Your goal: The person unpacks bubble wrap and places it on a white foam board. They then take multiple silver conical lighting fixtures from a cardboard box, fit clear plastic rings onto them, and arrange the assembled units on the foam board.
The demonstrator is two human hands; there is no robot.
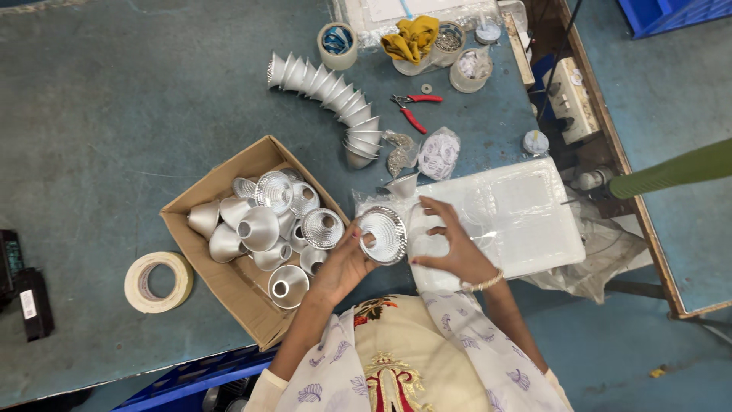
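- On the blue-green worktable (114, 114), the biggest thing near the hands is the cardboard box (229, 294), open and still crowded with loose silver cone reflectors (259, 227), some mouth up, some on their sides; judging by that heap, a good share of the pieces is yet to be handled
- Just right of the hands lies a flat white plastic tray (526, 221) over a crumpled clear bag (602, 255); what it carries is too pale to make out
- Further up the table a curved row of nested reflectors (328, 91) runs down to a short stack near the tray, which I read as the part already done: a fair number, though fewer than the box holds
- Roll of masking tape (158, 281) lies left of the box, well apart from the hands; red-handled pliers (414, 107) and small tubs sit at the far edge
- The left hand (343, 263) grips one reflector (383, 235) by its lower left rim, fingers curled narrowly round the edge, mouth facing up toward the camera, held above the gap between box and tray
- The right hand (450, 244) holds nothing that I can see: fingers spread wide, tips resting on the tray's near left corner, just beside the held reflector's right rim but not clearly touching it
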